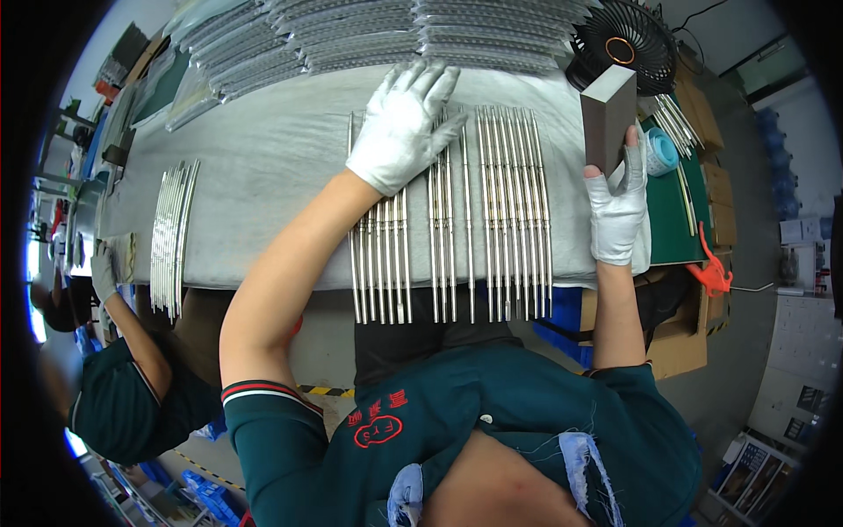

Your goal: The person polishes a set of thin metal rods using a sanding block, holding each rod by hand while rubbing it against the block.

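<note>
left palm down, right pinching

left hand (399,127), fingers extended and thumb apart, lies over rods (516,211) that overhang the table's (255,184) near edge. right hand (617,215), pointing away, pinches a block (606,127) by the table's right end.

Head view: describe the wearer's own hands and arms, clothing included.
The left hand wears a white work glove with greyish smudges on the fingers. The right hand wears a similar white glove that leaves the thumb tip and a fingertip bare. The forearms are uncovered below short dark-green sleeves; the left cuff carries red and white stripes.
</note>
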`<state>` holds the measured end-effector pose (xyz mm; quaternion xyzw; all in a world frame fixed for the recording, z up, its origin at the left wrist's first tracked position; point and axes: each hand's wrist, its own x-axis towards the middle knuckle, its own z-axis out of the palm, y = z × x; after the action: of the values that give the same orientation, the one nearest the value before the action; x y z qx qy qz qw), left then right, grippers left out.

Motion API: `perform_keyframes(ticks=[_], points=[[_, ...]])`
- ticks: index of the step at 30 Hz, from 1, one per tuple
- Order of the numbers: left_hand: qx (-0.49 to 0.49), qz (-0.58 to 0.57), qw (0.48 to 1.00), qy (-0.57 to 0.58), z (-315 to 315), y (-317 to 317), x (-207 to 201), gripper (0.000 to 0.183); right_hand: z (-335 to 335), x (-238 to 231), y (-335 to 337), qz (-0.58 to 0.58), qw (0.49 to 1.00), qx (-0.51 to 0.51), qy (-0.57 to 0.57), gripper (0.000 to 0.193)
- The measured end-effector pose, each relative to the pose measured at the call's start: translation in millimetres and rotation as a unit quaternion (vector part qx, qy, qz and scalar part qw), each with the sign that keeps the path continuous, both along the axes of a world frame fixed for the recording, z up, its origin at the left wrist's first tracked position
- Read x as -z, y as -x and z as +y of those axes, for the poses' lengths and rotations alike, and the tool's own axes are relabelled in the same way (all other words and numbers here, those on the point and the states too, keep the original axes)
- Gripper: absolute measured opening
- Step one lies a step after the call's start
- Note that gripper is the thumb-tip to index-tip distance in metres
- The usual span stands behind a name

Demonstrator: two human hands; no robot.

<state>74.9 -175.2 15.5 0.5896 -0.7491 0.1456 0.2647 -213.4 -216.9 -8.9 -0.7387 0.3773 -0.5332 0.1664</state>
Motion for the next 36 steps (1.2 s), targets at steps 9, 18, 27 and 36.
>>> perform_keyframes(ticks=[9, 18, 27, 36], points=[[-0.058, 0.625, 0.777, -0.043, 50, -27, -10, 0.056, -1, 1, 2, -0.001, 1.000, 0.000, -0.006, 0.077], [0.029, 0.792, 0.608, -0.058, 91, 23, 1, 0.073, 5, -10, 0, 0.040, 0.997, -0.047, -0.038, 0.068], [0.051, 0.826, 0.562, -0.005, 92, 21, 6, 0.073, 32, -45, 37, 0.292, 0.945, -0.137, -0.058, 0.059], [0.073, 0.841, 0.536, -0.021, 99, 34, 9, 0.073, 39, -72, -14, 0.442, 0.861, -0.251, -0.020, 0.038]])
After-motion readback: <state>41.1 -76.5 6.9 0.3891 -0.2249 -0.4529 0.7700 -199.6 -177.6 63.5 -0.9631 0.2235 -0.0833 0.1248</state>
